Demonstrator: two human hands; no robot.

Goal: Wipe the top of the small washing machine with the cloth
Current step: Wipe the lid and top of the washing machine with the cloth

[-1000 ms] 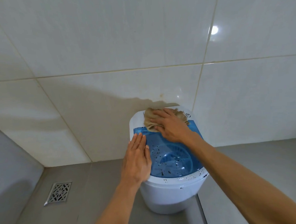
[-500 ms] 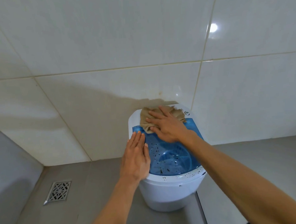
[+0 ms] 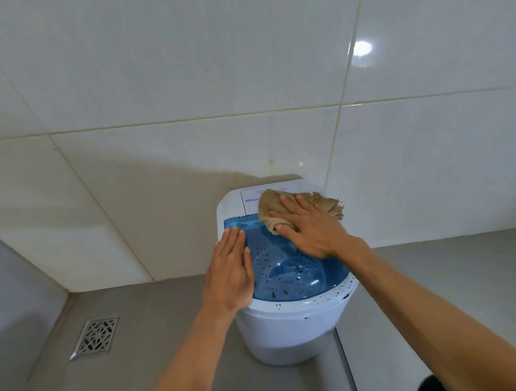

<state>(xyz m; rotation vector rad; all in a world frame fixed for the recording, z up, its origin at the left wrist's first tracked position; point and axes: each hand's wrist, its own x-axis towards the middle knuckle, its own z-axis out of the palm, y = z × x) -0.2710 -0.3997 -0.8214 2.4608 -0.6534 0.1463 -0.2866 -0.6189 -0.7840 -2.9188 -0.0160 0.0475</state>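
Observation:
A small white washing machine (image 3: 290, 328) with a see-through blue lid (image 3: 297, 277) stands on the grey floor against the tiled wall. Dark specks dot the lid and its front rim. A tan, frayed cloth (image 3: 270, 205) lies at the back of the top, over the white control panel and the lid's rear edge. My right hand (image 3: 311, 231) presses flat on the cloth, fingers spread. My left hand (image 3: 231, 271) rests flat on the left side of the top, fingers together, holding nothing.
White wall tiles (image 3: 185, 79) rise right behind the machine. A metal floor drain (image 3: 95, 337) sits in the grey floor at the lower left. A grey wall or ledge (image 3: 14, 297) closes the left side. A raised floor strip (image 3: 346, 358) runs beside the machine's right.
My right hand has slid the cloth to the right along the back of the top, uncovering the left part of the control panel. My left hand has stayed where it was.

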